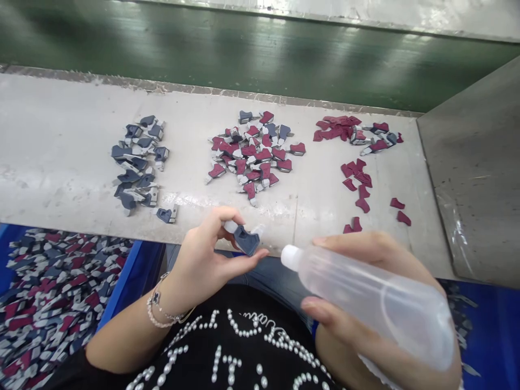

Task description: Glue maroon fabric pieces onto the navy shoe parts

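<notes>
My left hand [215, 244] pinches a small dark blue and grey plastic part [247, 241] between thumb and fingers, its hollow face turned up. Wrapped around a translucent squeeze bottle [374, 303] is my right hand [365, 314]. The bottle's white nozzle tip [291, 257] points left at the part, with a gap between them. Past my left hand lies a heap of similar parts [254, 154], most with maroon faces. Left of it are plain blue-grey parts [136, 162]. Loose maroon pieces [357, 174] lie beyond the bottle.
A blue bin [122, 281] full of mixed parts stands below the table [57, 141] at left; another blue bin [493, 325] is at lower right. A green wall [244, 59] runs along the back and a grey panel [479, 173] closes the right side.
</notes>
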Available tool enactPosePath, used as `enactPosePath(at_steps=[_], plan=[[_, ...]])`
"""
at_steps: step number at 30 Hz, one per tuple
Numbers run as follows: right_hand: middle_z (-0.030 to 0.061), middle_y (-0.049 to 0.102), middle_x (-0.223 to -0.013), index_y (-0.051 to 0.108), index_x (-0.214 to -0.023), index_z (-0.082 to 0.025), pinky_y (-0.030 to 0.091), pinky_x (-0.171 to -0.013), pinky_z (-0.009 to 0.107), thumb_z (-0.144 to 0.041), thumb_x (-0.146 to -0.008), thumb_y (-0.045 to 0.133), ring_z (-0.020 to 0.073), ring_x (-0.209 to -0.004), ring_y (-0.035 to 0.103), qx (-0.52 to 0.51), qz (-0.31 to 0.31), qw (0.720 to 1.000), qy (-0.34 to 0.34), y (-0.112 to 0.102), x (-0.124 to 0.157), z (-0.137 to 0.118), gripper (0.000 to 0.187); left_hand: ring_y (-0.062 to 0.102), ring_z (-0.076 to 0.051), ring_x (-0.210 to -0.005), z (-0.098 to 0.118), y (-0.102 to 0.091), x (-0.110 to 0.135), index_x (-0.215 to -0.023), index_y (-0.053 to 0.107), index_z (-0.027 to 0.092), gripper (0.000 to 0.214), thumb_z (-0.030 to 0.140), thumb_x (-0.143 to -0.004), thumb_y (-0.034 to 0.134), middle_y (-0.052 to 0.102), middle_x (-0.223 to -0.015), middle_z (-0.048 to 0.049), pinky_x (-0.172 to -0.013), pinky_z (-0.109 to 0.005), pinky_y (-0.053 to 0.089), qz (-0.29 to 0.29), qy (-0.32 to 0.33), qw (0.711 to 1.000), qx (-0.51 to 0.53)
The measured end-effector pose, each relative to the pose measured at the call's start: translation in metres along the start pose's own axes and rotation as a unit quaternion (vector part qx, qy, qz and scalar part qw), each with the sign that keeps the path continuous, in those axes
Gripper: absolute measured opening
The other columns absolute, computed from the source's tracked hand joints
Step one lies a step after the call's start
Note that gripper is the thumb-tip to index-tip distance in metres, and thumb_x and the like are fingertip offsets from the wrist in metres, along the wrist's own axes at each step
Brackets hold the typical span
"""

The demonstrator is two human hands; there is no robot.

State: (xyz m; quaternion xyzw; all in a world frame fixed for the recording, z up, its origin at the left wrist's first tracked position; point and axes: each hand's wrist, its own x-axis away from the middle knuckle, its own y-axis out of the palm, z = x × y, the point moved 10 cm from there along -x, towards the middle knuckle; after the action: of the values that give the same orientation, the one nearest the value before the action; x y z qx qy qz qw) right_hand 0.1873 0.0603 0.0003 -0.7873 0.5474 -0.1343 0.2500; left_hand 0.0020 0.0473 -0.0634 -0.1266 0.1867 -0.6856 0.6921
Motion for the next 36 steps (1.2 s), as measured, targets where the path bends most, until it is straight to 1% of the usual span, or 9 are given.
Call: enactPosePath(at_steps=[3,9,13,16,18,21,28,32,36], plan=[[-0.0003,0.073,-0.102,0.062,-0.113,-0.034,0.06,-0.064,0.031,-0.032,-0.081,0.082,0.0193,-0.073,0.072,-0.061,0.019,0.998,-0.002,-0.012,-0.011,0.019,0.038,0.063,-0.008,-0.059,-0.011,0.001,-0.005,-0.098,0.055,0.024,0.044,0.031,-0.071,0.089,0.062,-0.08,0.0044,-0.054,-0.018,0.054,-0.01,-0.016,1.0,0.01],[0.0024,0.072,-0.112,0.051,-0.132,-0.033,0.055,-0.091,0.04,-0.038,-0.092,0.068,0.0228,-0.104,0.069,-0.251,-0.07,0.965,0.029,0.024,-0.043,0.081,0.043,0.061,-0.01,-0.052,-0.048,0.008,-0.01,-0.086,0.059,0.022,0.045,0.029,-0.06,0.095,0.062,-0.071,0.0051,-0.047,-0.018,0.055,-0.035,-0.123,0.985,0.114],[0.0067,0.068,-0.125,0.049,-0.137,-0.027,0.046,-0.104,0.041,-0.029,-0.094,0.065,0.0223,-0.119,0.062,-0.146,-0.048,0.988,0.027,0.042,-0.063,0.099,0.046,0.074,-0.017,-0.066,-0.07,0.017,-0.003,-0.089,0.065,0.021,0.029,0.026,-0.071,0.087,0.072,-0.078,0.0004,-0.061,-0.026,0.066,-0.052,-0.176,0.962,0.201],[0.0068,0.068,-0.125,0.063,-0.119,-0.023,0.046,-0.105,0.038,-0.024,-0.09,0.066,0.0223,-0.12,0.062,-0.098,-0.042,0.994,0.02,0.052,-0.073,0.1,0.029,0.076,-0.021,-0.081,-0.08,0.016,-0.001,-0.09,0.068,0.02,0.024,0.025,-0.074,0.084,0.074,-0.086,-0.0028,-0.068,-0.029,0.067,-0.037,-0.162,0.966,0.198],[0.0052,0.068,-0.128,0.063,-0.123,-0.024,0.048,-0.103,0.036,-0.023,-0.086,0.07,0.0214,-0.12,0.063,-0.073,-0.049,0.996,0.021,0.054,-0.074,0.1,0.037,0.076,-0.023,-0.086,-0.083,0.016,0.0,-0.089,0.069,0.02,0.024,0.025,-0.072,0.085,0.074,-0.088,-0.0033,-0.071,-0.029,0.067,-0.029,-0.142,0.973,0.177],[0.0045,0.068,-0.13,0.058,-0.133,-0.027,0.049,-0.102,0.037,-0.028,-0.08,0.077,0.022,-0.118,0.063,-0.017,-0.031,0.998,0.051,0.034,-0.061,0.11,0.056,0.075,-0.023,-0.089,-0.082,0.019,-0.001,-0.088,0.068,0.021,0.022,0.025,-0.074,0.084,0.073,-0.092,-0.0033,-0.074,-0.029,0.066,-0.037,-0.129,0.978,0.16],[0.0148,0.07,-0.098,0.067,-0.103,-0.015,0.051,-0.079,0.044,-0.043,-0.088,0.062,0.0277,-0.087,0.065,0.164,0.126,0.942,0.263,-0.077,0.015,0.186,0.032,0.074,-0.023,-0.09,-0.076,0.027,0.001,-0.091,0.066,0.022,0.019,0.03,-0.08,0.079,0.073,-0.09,-0.0036,-0.076,-0.033,0.067,-0.062,-0.139,0.973,0.174],[0.0061,0.069,-0.092,0.066,-0.094,-0.016,0.053,-0.08,0.039,-0.036,-0.09,0.069,0.02,-0.082,0.065,0.183,0.11,0.927,0.307,-0.075,0.021,0.219,0.02,0.074,-0.023,-0.09,-0.075,0.031,-0.001,-0.091,0.067,0.022,0.02,0.029,-0.078,0.08,0.072,-0.091,-0.0031,-0.074,-0.031,0.067,-0.043,-0.128,0.976,0.171],[0.0035,0.07,-0.09,0.065,-0.091,-0.016,0.055,-0.079,0.037,-0.033,-0.095,0.065,0.0179,-0.081,0.067,0.144,0.087,0.945,0.282,-0.059,0.004,0.217,0.018,0.074,-0.021,-0.09,-0.065,0.039,-0.004,-0.092,0.066,0.021,0.02,0.025,-0.079,0.08,0.071,-0.092,-0.0027,-0.077,-0.031,0.067,-0.055,-0.097,0.981,0.161]])
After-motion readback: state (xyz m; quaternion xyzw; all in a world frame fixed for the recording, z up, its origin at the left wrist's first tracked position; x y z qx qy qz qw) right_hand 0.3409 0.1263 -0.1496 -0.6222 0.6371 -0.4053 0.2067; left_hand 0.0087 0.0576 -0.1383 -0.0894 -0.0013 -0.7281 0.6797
